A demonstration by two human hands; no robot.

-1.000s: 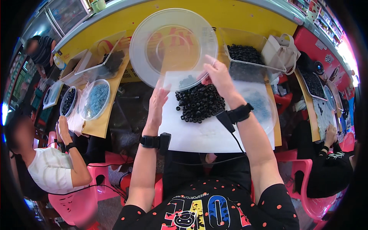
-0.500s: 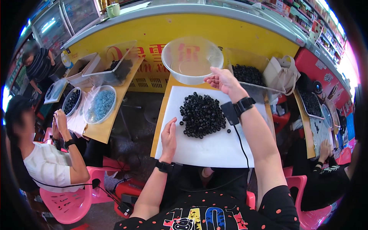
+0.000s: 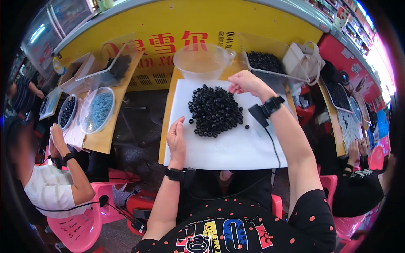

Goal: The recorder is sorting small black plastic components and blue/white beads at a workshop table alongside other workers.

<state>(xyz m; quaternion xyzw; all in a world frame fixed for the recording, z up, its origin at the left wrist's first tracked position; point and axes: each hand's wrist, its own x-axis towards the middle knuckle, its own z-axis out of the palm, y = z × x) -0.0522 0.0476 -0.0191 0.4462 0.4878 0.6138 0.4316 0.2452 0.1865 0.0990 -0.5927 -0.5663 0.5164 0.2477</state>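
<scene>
Nearest is the person's black shirt with red dots, and past it a black wristband on the left wrist. The left hand is unclenched, fingers loosely raised, over the left side of a white sheet that covers most of a wooden tabletop. On the sheet, 1 stray bead lies to the right, apart from the heap of black beads in the middle. Just beyond the heap's far right edge, the right hand has its fingers bent and drawn together; I cannot tell whether it grips a bead. Farther on, a clear plastic bowl stands near the sheet's far edge. Right of the bowl, a clear bin holds more black beads, with a white bag beside it. Farthest is a yellow panel.
</scene>
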